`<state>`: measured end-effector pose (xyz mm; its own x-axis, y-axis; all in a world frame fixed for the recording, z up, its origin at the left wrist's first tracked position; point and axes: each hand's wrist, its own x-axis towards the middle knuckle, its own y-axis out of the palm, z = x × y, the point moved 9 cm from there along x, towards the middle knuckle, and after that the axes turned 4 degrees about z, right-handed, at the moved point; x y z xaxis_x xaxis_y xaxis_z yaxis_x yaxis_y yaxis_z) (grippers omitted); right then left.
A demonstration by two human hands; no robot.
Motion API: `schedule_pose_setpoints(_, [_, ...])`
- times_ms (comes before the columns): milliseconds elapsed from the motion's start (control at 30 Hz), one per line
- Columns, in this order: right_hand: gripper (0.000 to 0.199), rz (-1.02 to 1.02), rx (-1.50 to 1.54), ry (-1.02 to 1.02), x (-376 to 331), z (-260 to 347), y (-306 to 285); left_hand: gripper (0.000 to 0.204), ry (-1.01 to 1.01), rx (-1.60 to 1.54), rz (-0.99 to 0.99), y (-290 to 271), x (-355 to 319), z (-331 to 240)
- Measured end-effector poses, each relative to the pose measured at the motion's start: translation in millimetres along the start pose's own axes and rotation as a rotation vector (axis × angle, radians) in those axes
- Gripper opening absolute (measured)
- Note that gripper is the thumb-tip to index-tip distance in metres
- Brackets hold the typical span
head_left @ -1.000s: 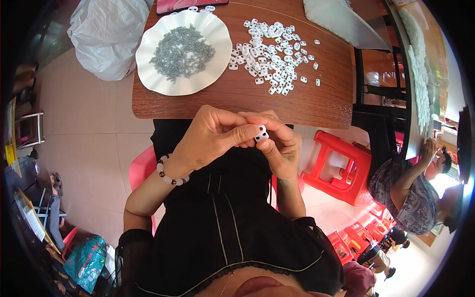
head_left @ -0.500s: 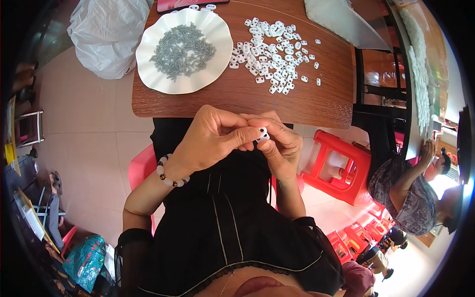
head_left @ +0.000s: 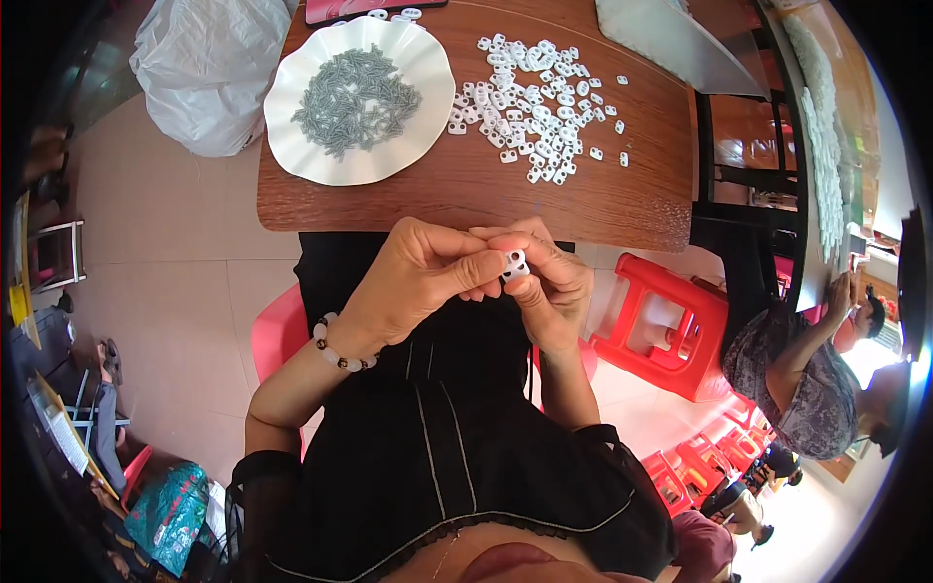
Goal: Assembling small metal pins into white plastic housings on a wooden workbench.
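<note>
Between my two hands, just off the table's near edge, is a small white plastic piece with dark holes (head_left: pixel 514 265). My left hand (head_left: pixel 423 267) pinches it from the left with thumb and forefinger. From the right, my right hand (head_left: pixel 549 282) grips the same piece, thumb below and forefinger above. Whether a second small part sits inside it is too small to tell. On the table beyond lies a loose pile of similar white two-holed pieces (head_left: pixel 544 107). Left of that pile, a white wavy-rimmed plate (head_left: pixel 292 160) holds many small grey springs or pins (head_left: pixel 355 102).
The brown wooden table (head_left: pixel 389 206) spans the far side. A pink flat object (head_left: pixel 360 10) lies behind the plate. A white bag (head_left: pixel 199 78) is at left, a red stool (head_left: pixel 661 325) at right. Another person (head_left: pixel 797 379) sits at the right by a work surface with white pieces.
The white piece has tilted slightly between my fingers, so its holes show more plainly. Both hands keep nearly the same place and hold; my left wrist has shifted a little.
</note>
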<state>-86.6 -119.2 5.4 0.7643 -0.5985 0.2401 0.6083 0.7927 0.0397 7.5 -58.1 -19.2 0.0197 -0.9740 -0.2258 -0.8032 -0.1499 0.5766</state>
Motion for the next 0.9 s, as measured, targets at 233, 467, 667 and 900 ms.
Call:
schedule_pose_setpoints(233, [0.032, -0.027, -0.010, -0.013, -2.1, 1.0, -0.2, 0.019, -0.024, -0.001, -0.045, 1.7, -3.1, -1.4])
schedule_pose_setpoints(467, [0.030, -0.030, -0.054, -0.031, -3.3, 2.1, -0.6, 0.020, -0.016, -0.007, -0.055, 2.0, -3.6, -0.8])
schedule_pose_setpoints(667, [0.030, -0.061, -0.071, -0.038, -5.1, 1.7, -0.7, 0.020, -0.033, -0.006, -0.078, 1.5, -4.9, 0.4])
schedule_pose_setpoints(900, [0.030, -0.089, -0.102, -0.035, -6.1, 5.2, -0.6, 0.018, -0.039, -0.012, -0.073, 2.4, -6.3, 1.3])
